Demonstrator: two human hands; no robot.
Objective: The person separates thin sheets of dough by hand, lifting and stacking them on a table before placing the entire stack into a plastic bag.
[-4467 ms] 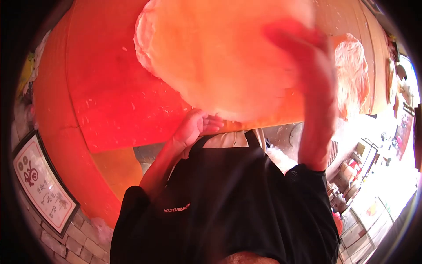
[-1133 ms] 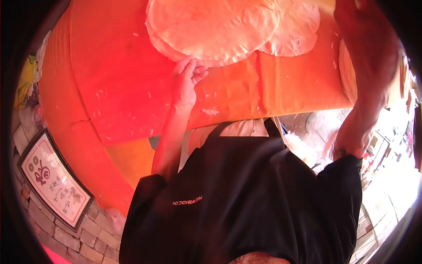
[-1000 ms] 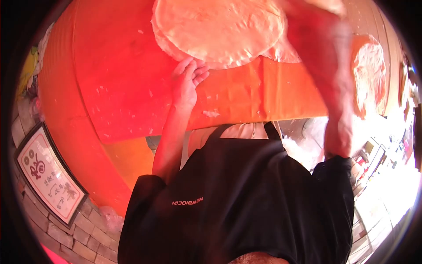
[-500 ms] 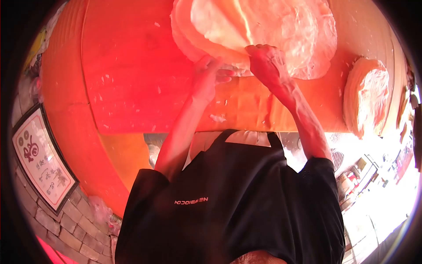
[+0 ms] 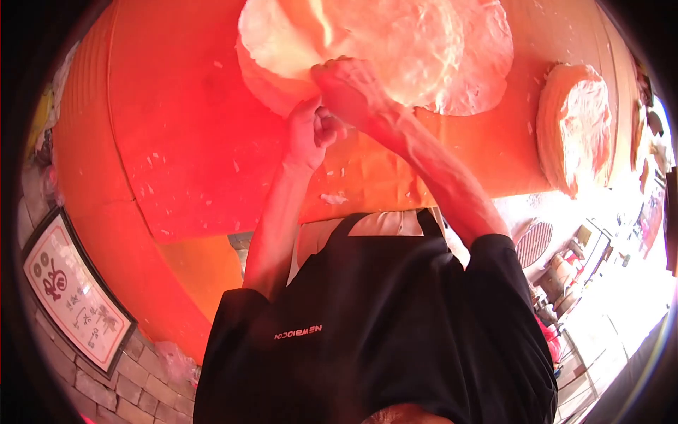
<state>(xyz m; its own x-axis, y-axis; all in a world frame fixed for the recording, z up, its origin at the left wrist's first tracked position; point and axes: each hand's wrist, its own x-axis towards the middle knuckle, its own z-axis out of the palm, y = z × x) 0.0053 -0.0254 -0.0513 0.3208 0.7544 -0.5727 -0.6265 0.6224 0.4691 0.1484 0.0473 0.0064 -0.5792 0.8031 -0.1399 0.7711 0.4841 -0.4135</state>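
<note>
A stack of thin, round, pale sheets like flatbread (image 5: 395, 42) lies on the orange-red table, its layers spread out to the right. My right hand (image 5: 353, 92) is closed at the near edge of the top sheet, knuckles up, and seems to pinch it. Just below and to the left, my left hand (image 5: 311, 131) has its fingers curled in, close against my right hand and the stack's near left edge. What lies inside its fingers, if anything, is hidden.
A second thick pile of pale sheets (image 5: 575, 131) stands at the table's right. Small scraps (image 5: 333, 199) dot the orange-red table cover (image 5: 191, 141). A framed sign with writing (image 5: 78, 293) leans at the lower left over paving bricks. Bright clutter fills the lower right.
My right hand has moved left along the stack's edge, up to my left hand. The left hand's fingers, spread before, are now curled. The whole view has shifted slightly.
</note>
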